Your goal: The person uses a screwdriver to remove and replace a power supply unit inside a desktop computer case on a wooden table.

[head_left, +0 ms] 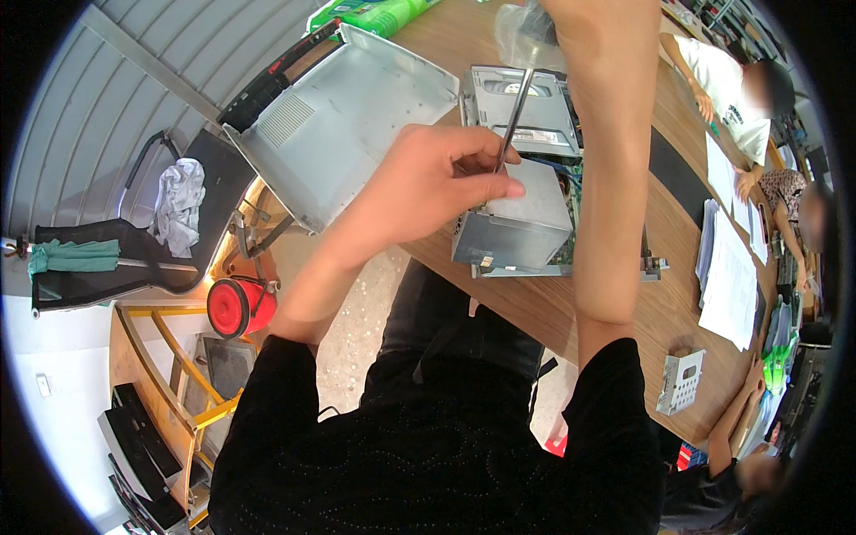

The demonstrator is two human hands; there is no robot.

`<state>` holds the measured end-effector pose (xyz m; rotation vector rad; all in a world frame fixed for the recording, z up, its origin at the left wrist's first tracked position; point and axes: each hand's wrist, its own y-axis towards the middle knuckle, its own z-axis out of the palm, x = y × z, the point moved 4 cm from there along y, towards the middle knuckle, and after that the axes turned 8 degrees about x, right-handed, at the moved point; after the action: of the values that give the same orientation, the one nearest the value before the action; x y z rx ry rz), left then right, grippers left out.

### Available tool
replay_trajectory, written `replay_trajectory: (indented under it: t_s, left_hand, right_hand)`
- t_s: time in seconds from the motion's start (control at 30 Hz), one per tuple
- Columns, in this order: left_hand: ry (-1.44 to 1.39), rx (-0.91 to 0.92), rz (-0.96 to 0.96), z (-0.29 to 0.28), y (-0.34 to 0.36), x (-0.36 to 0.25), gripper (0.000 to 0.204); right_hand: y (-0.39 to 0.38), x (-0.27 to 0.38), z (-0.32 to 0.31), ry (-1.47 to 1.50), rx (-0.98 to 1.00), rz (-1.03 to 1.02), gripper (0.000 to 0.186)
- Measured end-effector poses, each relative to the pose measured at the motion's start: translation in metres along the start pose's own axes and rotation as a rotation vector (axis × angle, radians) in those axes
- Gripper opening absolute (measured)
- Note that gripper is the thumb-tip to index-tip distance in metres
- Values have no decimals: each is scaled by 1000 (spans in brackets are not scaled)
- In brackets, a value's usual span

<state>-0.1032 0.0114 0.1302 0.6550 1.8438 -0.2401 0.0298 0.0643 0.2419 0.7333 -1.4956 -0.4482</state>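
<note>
1. Your left hand [419, 183] reaches in from the near left, with its fingers [486, 187] pinched narrowly around the metal shaft of a screwdriver [517, 111].
2. The screwdriver slants, its upper end far and slightly right, its lower end toward you. The tip is hidden by your left fingers, so contact with anything beneath cannot be told.
3. Your right hand [593, 27] is at the far edge of view, beside the screwdriver's upper end, where a clear plastic wrap [508, 40] shows. Its fingers are cut off, so you cannot tell whether they grip the handle.
4. Below your left hand is a grey metal power supply box [535, 196], at the near side of an opened computer case [517, 270] on the wooden table [664, 294].
5. Beyond that box sits a silver disc drive [513, 94]; a strip of green circuit board [574, 192] shows to the right, partly behind your right forearm.
6. To the left stands a large pale metal cover [357, 116], its hollow side facing up.
7. At the near right of the table lies a perforated metal bracket [682, 382]; farther right are white papers [727, 294].
8. Along the far right side, a person in a white shirt [727, 89] leans toward the table.
</note>
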Motion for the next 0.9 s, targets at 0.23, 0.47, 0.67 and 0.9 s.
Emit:
replay_trajectory:
  t_s: [0.23, 0.47, 0.67, 0.9]
  left_hand:
    - [100, 49, -18, -2, 4, -3, 12]
    - [6, 154, 126, -1, 6, 0, 20]
    - [-102, 75, 24, -4, 3, 1, 23]
    - [-235, 212, 155, -4, 11, -1, 25]
  right_hand:
    - [2, 0, -8, 433, 149, -91, 51]
    - [9, -3, -15, 546, 23, -9, 50]
    - [3, -2, 3, 113, -35, -16, 48]
    - [7, -1, -21, 685, 333, -115, 44]
